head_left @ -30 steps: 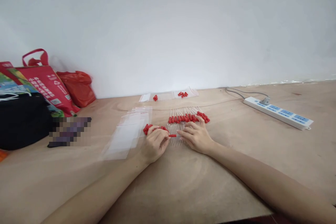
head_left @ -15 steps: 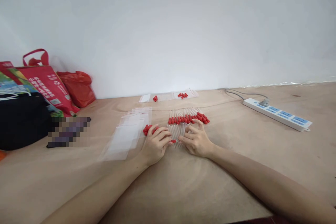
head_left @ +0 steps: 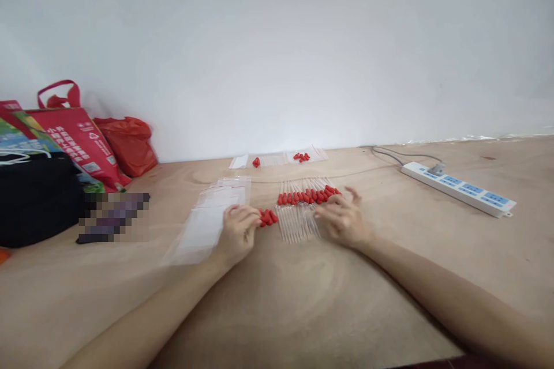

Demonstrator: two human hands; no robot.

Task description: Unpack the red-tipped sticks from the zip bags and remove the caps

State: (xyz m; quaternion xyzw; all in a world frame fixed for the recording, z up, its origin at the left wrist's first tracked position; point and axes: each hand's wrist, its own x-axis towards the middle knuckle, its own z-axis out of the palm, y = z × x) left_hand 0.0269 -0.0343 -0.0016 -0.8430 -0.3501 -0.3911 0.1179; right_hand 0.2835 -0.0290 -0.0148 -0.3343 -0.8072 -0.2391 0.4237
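Note:
A row of clear glass droppers [head_left: 298,222] with red rubber bulbs [head_left: 307,196] lies on the wooden table [head_left: 303,300]. A small heap of loose red bulbs [head_left: 268,217] sits just left of the row. My left hand [head_left: 236,230] rests between that heap and a stack of clear plastic bags [head_left: 208,222], fingers curled at the bags' edge; what they hold is hidden. My right hand [head_left: 344,220] lies at the right end of the row, its fingers spread and touching the droppers there.
Red shopping bags [head_left: 82,138] and a black bag [head_left: 34,196] stand at the left against the white wall. A white power strip [head_left: 459,186] with its cable lies at the right. More bags with red bulbs [head_left: 281,157] lie by the wall.
The hands were together over a single dropper at the row's near end. They have parted: the left went left to the bags, the right went right along the row.

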